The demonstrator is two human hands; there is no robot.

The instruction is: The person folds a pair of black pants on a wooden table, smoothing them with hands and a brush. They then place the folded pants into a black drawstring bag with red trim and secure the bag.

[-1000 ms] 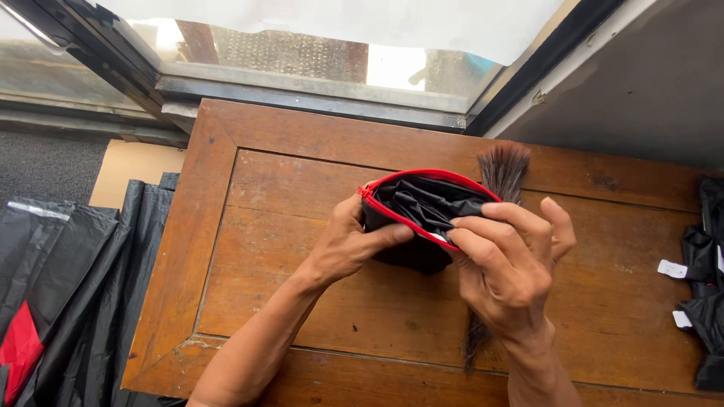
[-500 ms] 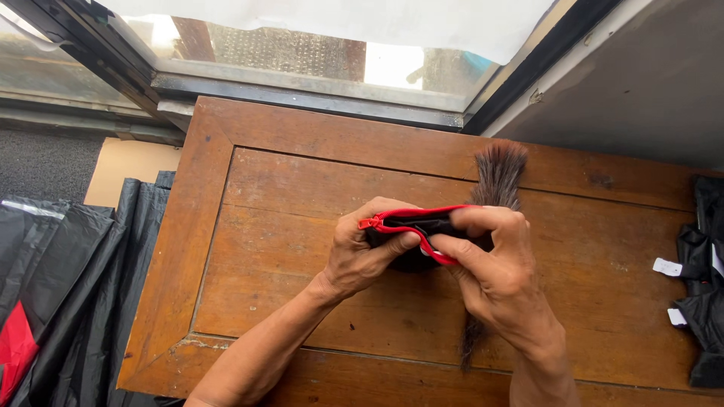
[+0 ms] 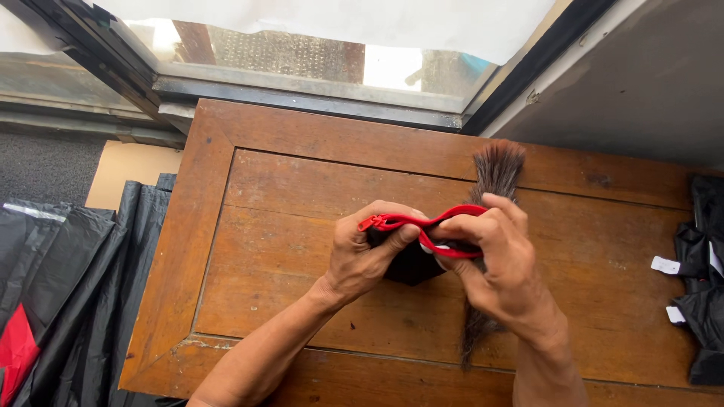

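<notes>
Seen from above: a wooden surface with a raised frame, set below a window. Over its middle, a small black pouch with a red zipper edge, held up off the wood between both hands. Left hand closed on the pouch's left end, thumb pressed against the red edge, fingers curled over the top. Right hand closed on the right end, pinching the red edge between thumb and fingers. Red edge squeezed nearly shut into a thin wavy line, with a small red zipper tab poking out at the far left. Black body of the pouch hanging just below, mostly hidden by the palms.

Under the right hand, flat on the surface, a dark bristly brush, fanned end towards the window, thin end showing below the wrist. Whether touching the pouch: cannot tell.

At the right edge, a heap of black fabric pieces with small white tags. To the left, off the surface, more black fabric with a red patch, beside a piece of tan cardboard.
</notes>
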